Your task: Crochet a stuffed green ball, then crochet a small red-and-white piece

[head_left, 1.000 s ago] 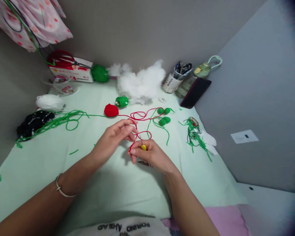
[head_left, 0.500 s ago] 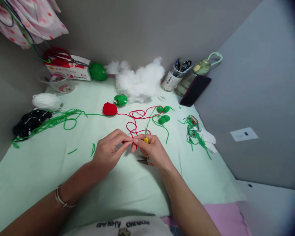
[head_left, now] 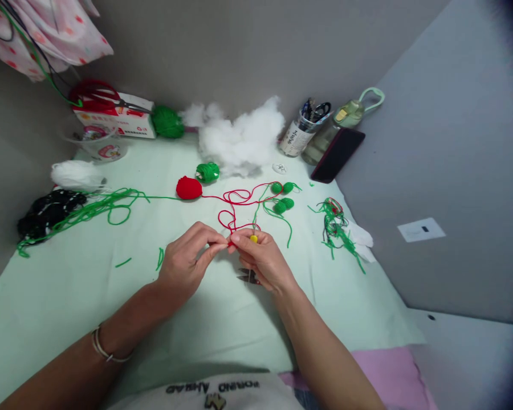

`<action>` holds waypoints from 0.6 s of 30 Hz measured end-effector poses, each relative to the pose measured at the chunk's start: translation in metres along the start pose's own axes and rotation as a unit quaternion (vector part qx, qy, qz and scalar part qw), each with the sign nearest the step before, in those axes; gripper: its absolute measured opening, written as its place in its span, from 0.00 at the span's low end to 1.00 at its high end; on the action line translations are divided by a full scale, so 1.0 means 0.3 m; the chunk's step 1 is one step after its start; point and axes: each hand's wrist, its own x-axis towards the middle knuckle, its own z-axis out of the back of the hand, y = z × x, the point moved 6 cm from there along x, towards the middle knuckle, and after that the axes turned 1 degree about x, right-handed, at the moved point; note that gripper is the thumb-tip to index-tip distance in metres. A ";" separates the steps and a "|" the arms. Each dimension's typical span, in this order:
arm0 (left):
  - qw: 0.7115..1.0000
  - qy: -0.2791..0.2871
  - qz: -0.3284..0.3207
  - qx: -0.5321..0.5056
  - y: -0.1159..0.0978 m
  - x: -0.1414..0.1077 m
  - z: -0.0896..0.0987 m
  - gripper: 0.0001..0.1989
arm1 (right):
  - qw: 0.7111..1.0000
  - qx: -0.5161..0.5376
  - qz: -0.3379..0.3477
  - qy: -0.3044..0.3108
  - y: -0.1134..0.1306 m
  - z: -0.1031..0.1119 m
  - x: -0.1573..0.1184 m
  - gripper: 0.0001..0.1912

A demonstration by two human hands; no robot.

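Observation:
Red yarn (head_left: 226, 219) runs in loose loops from a red yarn ball (head_left: 188, 188) down to my hands. My left hand (head_left: 188, 256) pinches the yarn between thumb and fingertips. Close against it, my right hand (head_left: 259, 253) grips a crochet hook (head_left: 253, 238) with a yellow handle, its thin metal shaft pointing away from me. The right thumb and fingertip also press on the red yarn. Small snips (head_left: 247, 277) with dark blades lie under my right hand, their far part hidden by it.
Small green crocheted balls (head_left: 281, 205) with yarn tails lie beyond my right hand. Green yarn (head_left: 98, 209) tangles at left by black yarn (head_left: 51, 216). White stuffing (head_left: 241, 139), a pen cup (head_left: 299, 134) and a phone (head_left: 337, 155) stand at the back. Yarn scraps (head_left: 336, 228) lie right.
The red loop that hung over the right fingers is drawn in, and my fingertips now sit closer together on the yarn. The whole view has shifted slightly.

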 end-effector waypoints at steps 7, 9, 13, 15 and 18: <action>0.959 0.162 0.214 -0.089 0.095 -0.059 0.011 0.08 | 0.999 0.027 0.002 -0.017 0.031 0.006 -0.011 0.17; 0.915 0.278 0.275 -0.102 0.158 -0.103 0.043 0.11 | 1.000 0.029 -0.002 -0.010 0.038 0.001 -0.016 0.18; 0.973 0.040 0.202 0.105 0.216 -0.045 0.293 0.10 | 1.000 0.009 0.000 0.003 0.035 -0.010 -0.024 0.18; 0.976 -0.010 0.159 0.148 0.177 -0.021 0.330 0.09 | 1.000 -0.015 0.010 0.011 0.029 -0.016 -0.024 0.17; 0.987 0.023 0.152 0.052 0.100 -0.004 0.244 0.10 | 0.998 -0.048 0.028 0.015 0.017 -0.021 -0.022 0.16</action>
